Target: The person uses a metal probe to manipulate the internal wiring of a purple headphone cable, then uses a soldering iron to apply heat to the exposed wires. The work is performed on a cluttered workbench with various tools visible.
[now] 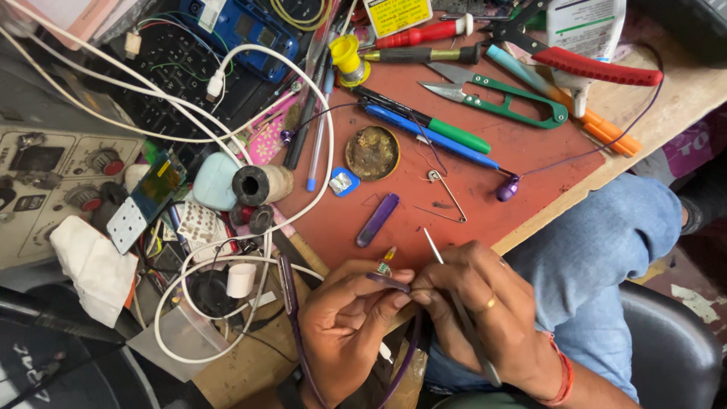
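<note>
A: Left hand (344,322) pinched shut on tiny plug (388,274), near edge of bench (530,163); right hand (485,314) gripping probe (447,276) like a pen

B: Light, stiff, likely fragile; best held by purple shell. Cable (405,363) limp below. Little open room: clutter left, shell half (377,220) just beyond

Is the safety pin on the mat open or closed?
Open. The safety pin lies on the red mat with its two arms spread apart, unclasped.
</note>
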